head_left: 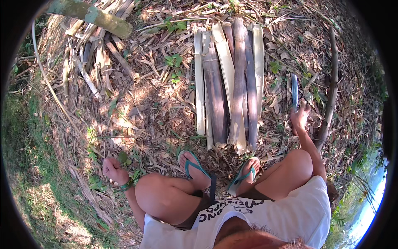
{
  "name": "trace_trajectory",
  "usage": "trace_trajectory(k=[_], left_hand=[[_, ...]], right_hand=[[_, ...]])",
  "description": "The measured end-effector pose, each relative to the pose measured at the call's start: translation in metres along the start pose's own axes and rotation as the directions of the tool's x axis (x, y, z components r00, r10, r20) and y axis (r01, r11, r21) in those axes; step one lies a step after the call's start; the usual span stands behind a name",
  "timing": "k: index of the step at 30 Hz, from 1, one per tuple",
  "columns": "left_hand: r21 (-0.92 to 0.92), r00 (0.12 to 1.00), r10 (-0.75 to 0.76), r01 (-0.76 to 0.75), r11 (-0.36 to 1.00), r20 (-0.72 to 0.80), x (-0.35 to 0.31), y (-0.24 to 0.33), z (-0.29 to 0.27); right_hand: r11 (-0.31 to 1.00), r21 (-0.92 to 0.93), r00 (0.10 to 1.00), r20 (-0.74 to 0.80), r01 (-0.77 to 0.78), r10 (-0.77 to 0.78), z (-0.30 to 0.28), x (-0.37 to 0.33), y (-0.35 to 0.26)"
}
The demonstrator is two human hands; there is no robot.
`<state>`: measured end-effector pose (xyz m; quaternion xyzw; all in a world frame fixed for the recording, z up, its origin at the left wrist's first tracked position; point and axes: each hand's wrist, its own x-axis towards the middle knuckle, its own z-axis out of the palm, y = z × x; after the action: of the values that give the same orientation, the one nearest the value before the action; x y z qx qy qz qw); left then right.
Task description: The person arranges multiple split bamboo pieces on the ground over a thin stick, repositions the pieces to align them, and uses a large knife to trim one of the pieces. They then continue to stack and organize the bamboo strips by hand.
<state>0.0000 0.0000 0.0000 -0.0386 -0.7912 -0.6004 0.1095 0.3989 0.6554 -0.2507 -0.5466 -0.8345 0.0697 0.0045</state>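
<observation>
Low on the left, my left hand (114, 171) is closed in a fist beside my bent knee. A long thin pale strip (61, 106) curves down from the upper left and seems to end at this fist; the fingers partly hide where they meet. Over on the right, my right hand (301, 117) is closed around a machete (294, 92), its bluish blade pointing away from me. Between the hands, ahead of my feet, split bamboo pieces (225, 89) lie side by side, some showing dark outer skin, others pale inner faces.
A heap of split bamboo scraps (92, 58) lies at the upper left, under a thick mottled log (93, 17). On the far right, a long branch (331, 89) runs beside the machete. Dry leaves cover the ground around my sandalled feet (195, 168).
</observation>
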Motion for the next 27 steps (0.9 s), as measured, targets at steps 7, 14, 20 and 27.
trace_trajectory(k=[7, 14, 20, 27], left_hand=[[0.11, 0.943, -0.284, 0.305, 0.946, -0.173, -0.034, 0.037, -0.06], [0.372, 0.949, -0.257, 0.308, 0.875, -0.183, -0.107, -0.07, -0.012], [0.657, 0.961, -0.22, 0.275, 0.702, -0.168, -0.177, -0.126, 0.005], [0.678, 0.938, -0.242, 0.347, 0.648, -0.25, -0.291, -0.14, -0.036]], right_hand=[[0.85, 0.447, 0.74, 0.464, 0.28, -0.488, -0.11, 0.077, -0.174], [0.852, 0.198, 0.64, 0.584, 0.485, -0.5, -0.119, 0.001, -0.292], [0.912, 0.026, 0.768, 0.53, 0.409, -0.359, -0.071, -0.078, -0.315], [0.93, 0.123, 0.872, 0.323, 0.346, -0.367, -0.044, -0.097, -0.313]])
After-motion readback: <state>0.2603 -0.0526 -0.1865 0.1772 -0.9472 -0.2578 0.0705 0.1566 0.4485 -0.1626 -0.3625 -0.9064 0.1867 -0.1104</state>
